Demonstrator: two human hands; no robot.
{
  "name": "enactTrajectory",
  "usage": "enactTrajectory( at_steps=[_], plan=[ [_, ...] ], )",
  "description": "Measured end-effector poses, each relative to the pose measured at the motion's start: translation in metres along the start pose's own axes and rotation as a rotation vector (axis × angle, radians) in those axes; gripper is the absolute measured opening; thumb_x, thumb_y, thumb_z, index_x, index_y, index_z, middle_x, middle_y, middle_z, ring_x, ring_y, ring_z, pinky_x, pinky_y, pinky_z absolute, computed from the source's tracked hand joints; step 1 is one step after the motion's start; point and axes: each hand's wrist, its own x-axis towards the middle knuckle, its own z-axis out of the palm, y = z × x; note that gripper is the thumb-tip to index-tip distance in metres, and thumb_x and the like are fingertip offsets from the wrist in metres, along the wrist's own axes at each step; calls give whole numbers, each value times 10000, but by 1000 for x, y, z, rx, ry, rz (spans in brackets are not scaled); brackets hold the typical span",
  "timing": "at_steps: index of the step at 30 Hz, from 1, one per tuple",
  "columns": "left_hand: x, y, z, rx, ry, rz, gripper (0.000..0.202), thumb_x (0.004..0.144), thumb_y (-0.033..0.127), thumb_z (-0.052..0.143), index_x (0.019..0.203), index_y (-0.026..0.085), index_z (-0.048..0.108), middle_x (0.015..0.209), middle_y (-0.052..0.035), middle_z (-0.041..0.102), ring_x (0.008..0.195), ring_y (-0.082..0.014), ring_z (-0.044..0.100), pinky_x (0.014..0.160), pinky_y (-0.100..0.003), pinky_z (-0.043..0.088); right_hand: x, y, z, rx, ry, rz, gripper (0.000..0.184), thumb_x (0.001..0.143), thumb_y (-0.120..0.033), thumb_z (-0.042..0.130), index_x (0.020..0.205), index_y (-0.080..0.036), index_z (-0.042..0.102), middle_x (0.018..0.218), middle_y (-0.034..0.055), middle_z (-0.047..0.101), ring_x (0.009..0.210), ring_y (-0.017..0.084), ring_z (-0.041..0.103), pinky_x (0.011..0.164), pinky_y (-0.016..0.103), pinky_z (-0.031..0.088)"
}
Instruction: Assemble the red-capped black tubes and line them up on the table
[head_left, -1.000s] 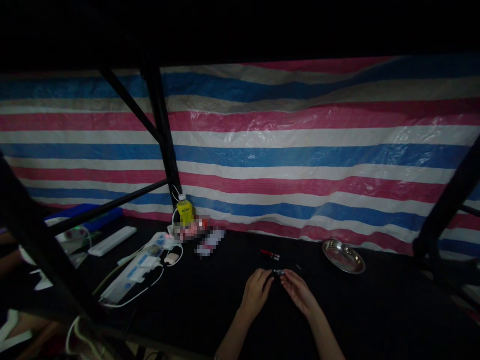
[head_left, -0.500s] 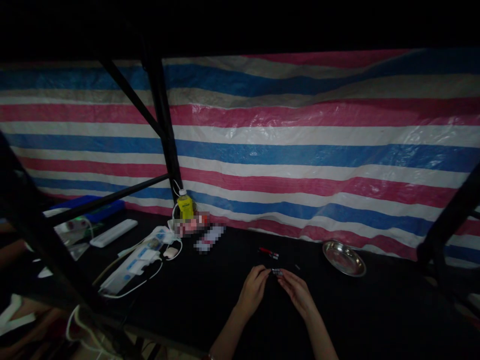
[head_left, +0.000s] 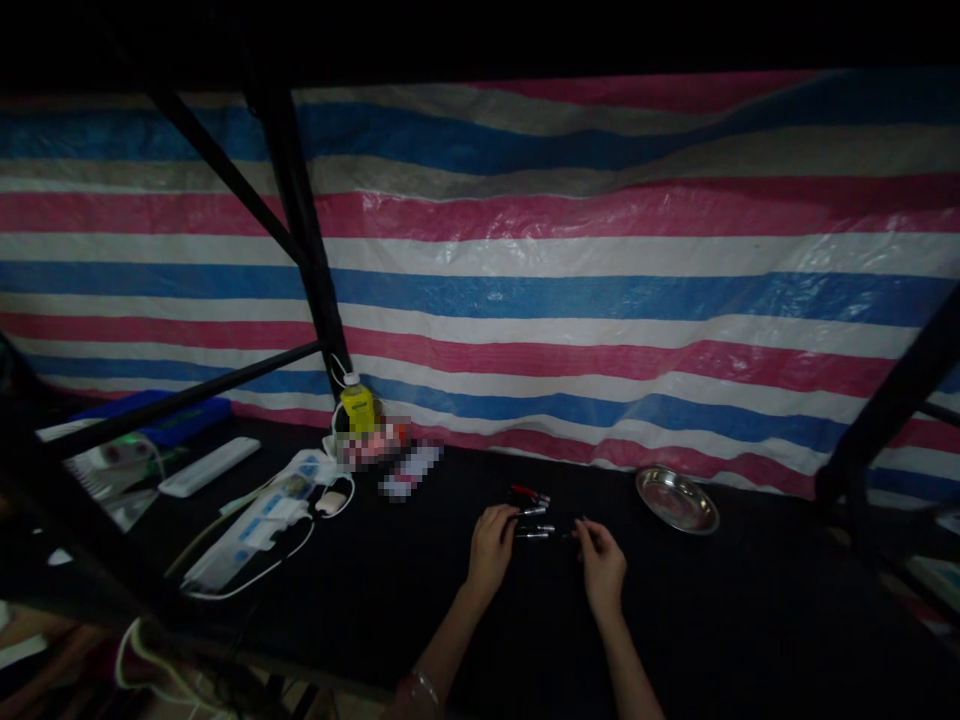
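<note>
Left hand (head_left: 491, 550) and right hand (head_left: 602, 562) have parted — left pinching a silver rod (head_left: 534, 511), right's grip too dim to tell. Metal dish (head_left: 679, 503) sits right, red item (head_left: 527, 494) far

2 own hands (head_left: 491, 550) (head_left: 604, 570), 1 btl (head_left: 359, 410), 1 dish (head_left: 677, 499)

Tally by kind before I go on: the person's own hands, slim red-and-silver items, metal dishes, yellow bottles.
Hands: 2, left hand and right hand
Slim red-and-silver item: 1
Metal dish: 1
Yellow bottle: 1
Total: 5
</note>
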Motion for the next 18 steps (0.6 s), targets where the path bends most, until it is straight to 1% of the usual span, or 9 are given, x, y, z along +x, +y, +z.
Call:
enactTrajectory(
  at_steps=[1, 3, 5, 7, 9, 12, 15, 18],
  plan=[
    [4, -1, 0, 19, -27, -6, 200, 870, 175, 429, 983, 213, 590, 975, -44, 629, 942, -182, 573, 841, -385, 476, 0, -1, -2, -41, 17, -36, 504, 641, -599, 612, 847, -141, 657, 805, 87, 675, 646, 195, 592, 600, 298, 452],
    [11, -3, 2, 54, -96, -18, 206, 869, 172, 428, 987, 214, 591, 981, -43, 636, 947, -190, 569, 834, -389, 463, 1, -3, -6, -107, 27, -107, 468, 655, -582, 602, 820, -152, 688, 882, 105, 671, 788, 232, 592, 743, 333, 439],
    [16, -3, 5, 82, -166, -20, 219, 865, 153, 422, 986, 213, 594, 986, -39, 640, 949, -190, 568, 825, -379, 454, 2, -3, -9, -174, 14, -146, 402, 682, -543, 593, 819, -181, 704, 897, 100, 666, 844, 240, 561, 804, 345, 405],
    [17, -3, 7, 106, -218, -6, 236, 860, 128, 412, 982, 211, 596, 988, -34, 643, 955, -186, 566, 821, -365, 447, 2, -2, -11, -256, 8, -148, 319, 702, -490, 592, 820, -218, 710, 852, 85, 659, 858, 245, 521, 800, 343, 382],
    [17, -2, 6, 133, -246, 15, 255, 861, 111, 398, 982, 213, 598, 985, -28, 644, 958, -179, 563, 824, -356, 441, 2, 0, -11, -324, 4, -132, 253, 708, -440, 596, 815, -242, 712, 827, 78, 647, 868, 252, 489, 779, 337, 366],
    [15, -1, 5, 172, -297, 48, 294, 858, 84, 376, 989, 219, 601, 987, -26, 642, 958, -173, 554, 823, -345, 433, 1, 2, -9, -358, -45, -139, 195, 712, -379, 593, 795, -251, 714, 819, 76, 633, 862, 252, 475, 768, 332, 355],
    [14, 0, 6, 214, -356, 49, 357, 829, 26, 363, 1026, 214, 595, 1034, -34, 631, 980, -177, 541, 839, -346, 422, 1, 3, -8, -369, -74, -158, 181, 721, -341, 576, 796, -252, 715, 806, 76, 624, 849, 251, 476, 769, 331, 353],
    [13, 1, 9, 253, -368, 36, 388, 827, 18, 351, 1090, 203, 569, 1086, -43, 612, 1009, -186, 528, 865, -361, 411, 2, 5, -7, -446, -68, -186, 223, 748, -313, 529, 854, -239, 711, 824, 85, 617, 863, 255, 472, 779, 339, 356]
  ],
)
